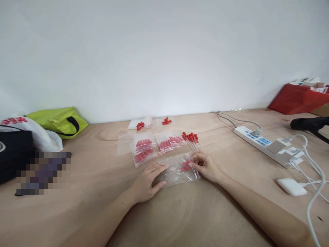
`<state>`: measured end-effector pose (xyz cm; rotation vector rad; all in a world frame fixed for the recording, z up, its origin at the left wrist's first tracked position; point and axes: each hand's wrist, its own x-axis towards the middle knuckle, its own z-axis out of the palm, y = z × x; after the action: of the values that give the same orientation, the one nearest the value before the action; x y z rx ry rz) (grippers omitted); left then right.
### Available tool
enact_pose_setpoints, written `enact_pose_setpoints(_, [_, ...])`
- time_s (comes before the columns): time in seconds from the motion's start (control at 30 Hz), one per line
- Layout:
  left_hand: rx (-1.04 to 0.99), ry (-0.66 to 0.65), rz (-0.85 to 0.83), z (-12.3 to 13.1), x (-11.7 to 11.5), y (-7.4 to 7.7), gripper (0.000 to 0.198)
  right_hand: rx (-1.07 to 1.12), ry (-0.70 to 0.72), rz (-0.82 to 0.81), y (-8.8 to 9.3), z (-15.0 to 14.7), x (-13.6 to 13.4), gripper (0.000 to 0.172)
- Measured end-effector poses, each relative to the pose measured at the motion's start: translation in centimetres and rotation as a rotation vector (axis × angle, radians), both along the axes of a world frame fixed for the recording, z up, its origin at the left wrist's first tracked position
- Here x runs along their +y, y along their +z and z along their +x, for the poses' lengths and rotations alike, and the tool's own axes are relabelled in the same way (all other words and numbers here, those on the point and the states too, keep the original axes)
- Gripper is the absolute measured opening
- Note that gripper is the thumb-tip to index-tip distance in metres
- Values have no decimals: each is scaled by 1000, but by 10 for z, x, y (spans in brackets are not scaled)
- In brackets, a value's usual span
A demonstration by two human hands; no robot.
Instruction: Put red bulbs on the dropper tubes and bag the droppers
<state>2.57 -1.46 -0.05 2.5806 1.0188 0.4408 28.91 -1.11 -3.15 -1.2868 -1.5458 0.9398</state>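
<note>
A clear zip bag [174,173] lies flat on the wooden table in front of me, with a few red-bulbed droppers inside near its right end. My left hand [150,180] rests at the bag's left edge, fingers stretched out and apart. At the right end, my right hand [205,166] pinches the edge of the bag beside the red bulbs. Just beyond that hand lie several loose droppers [190,137] with red bulbs and thin clear stems. Filled bags of droppers [144,144] and more filled bags [167,142] lie in overlapping groups behind.
Loose red bulbs [140,126] and other red bulbs [167,120] lie on plastic near the wall. At right are a white power strip [259,144], cables and a white charging case [292,186]. A lime-green bag [56,120], a black bag [15,151] and a pixelated object stand left.
</note>
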Motion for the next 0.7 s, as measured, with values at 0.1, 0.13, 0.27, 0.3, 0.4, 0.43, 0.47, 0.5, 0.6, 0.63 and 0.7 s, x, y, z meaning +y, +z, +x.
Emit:
enact_pose_setpoints(0.1, [-9, 1, -6, 0, 1, 0, 42, -111, 40, 99, 2, -2, 1, 17])
enact_pose_setpoints(0.13, [-11, -4, -8, 0, 1, -1, 41, -146, 77, 121, 3, -2, 1, 16])
enact_pose_setpoints(0.27, [10, -58, -8, 0, 3, -1, 36, -185, 114, 58, 6, 11, 10, 20])
enact_pose_setpoints(0.3, [21, -68, -1, 0, 3, -1, 34, -184, 42, 13, 6, 17, 15, 20])
enact_pose_setpoints(0.4, [45, -76, 30, -1, 3, -2, 32, -270, -295, -93, 11, 37, 36, 19])
enact_pose_setpoints(0.43, [49, -75, 37, -1, 3, -2, 32, -334, -386, -98, 14, 43, 44, 18])
enact_pose_setpoints(0.47, [54, -74, 41, -1, 3, -2, 33, -394, -460, -95, 17, 47, 52, 18])
enact_pose_setpoints(0.5, [58, -74, 44, -1, 3, -2, 33, -459, -493, -115, 21, 49, 61, 19])
enact_pose_setpoints(0.6, [64, -75, 47, -1, 4, -3, 33, -623, -491, -194, 28, 48, 82, 21])
enact_pose_setpoints(0.63, [63, -76, 47, -1, 4, -3, 33, -657, -482, -212, 29, 46, 88, 20])
enact_pose_setpoints(0.7, [60, -78, 50, 0, 4, -3, 33, -698, -470, -232, 30, 43, 98, 16])
